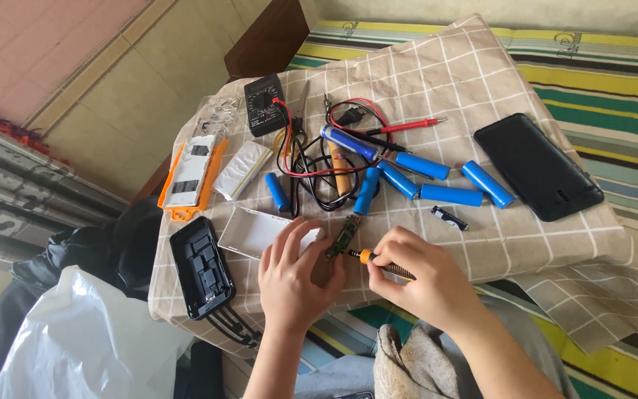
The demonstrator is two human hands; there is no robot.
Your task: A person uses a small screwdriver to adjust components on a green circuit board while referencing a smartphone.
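left hand (295,279): laid flat on the cloth (481,66), fingers spread and open, fingertips pinning the lower end of the board (344,236); not closed around anything.
right hand (426,277): fingers closed around the screwdriver (379,263), gripping its handle.
board: small, green, narrow, lying tilted on the cloth just in front of the left hand, between both hands.
screwdriver: orange collar, dark striped handle, thin tip pointing left and touching the board near its lower end.
white case (254,230): flat, just left of the board, partly under the left hand.
black shell (201,267): left of the white case, at the cloth edge, well apart from the board.
orange frame (190,174): far left of the board, behind the black shell.
cells (437,181): blue, cylindrical, several lying behind the board; one cell (368,191) just behind its upper end.
multimeter (263,103): black, far behind the board, with red and black leads in a tangle (311,159).
phone (537,166): black, face down, well to the right of the board.
small black part (449,218): right of the board, near the cells.
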